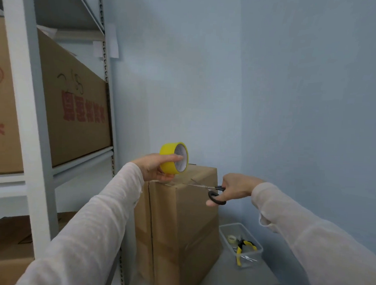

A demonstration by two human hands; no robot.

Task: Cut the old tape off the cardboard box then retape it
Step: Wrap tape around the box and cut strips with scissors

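Cardboard box (183, 224): stands upright on the grey surface (241, 280), beside the shelving rack (42, 157).
Left hand (153, 170): curled round the yellow tape roll (171, 154), just above the box's top left corner.
Right hand (237, 184): fingers through the handles of the scissors (215, 192), blades parted over the top front edge.
Box handling: stiff walls, softer flaps; probably slides if pushed, so brace it at a corner.
Roll handling: light, rigid and smooth; safest gripped across the rim or through the core.
Tape: thin and clingy; probably cuts cleanly only when taut.
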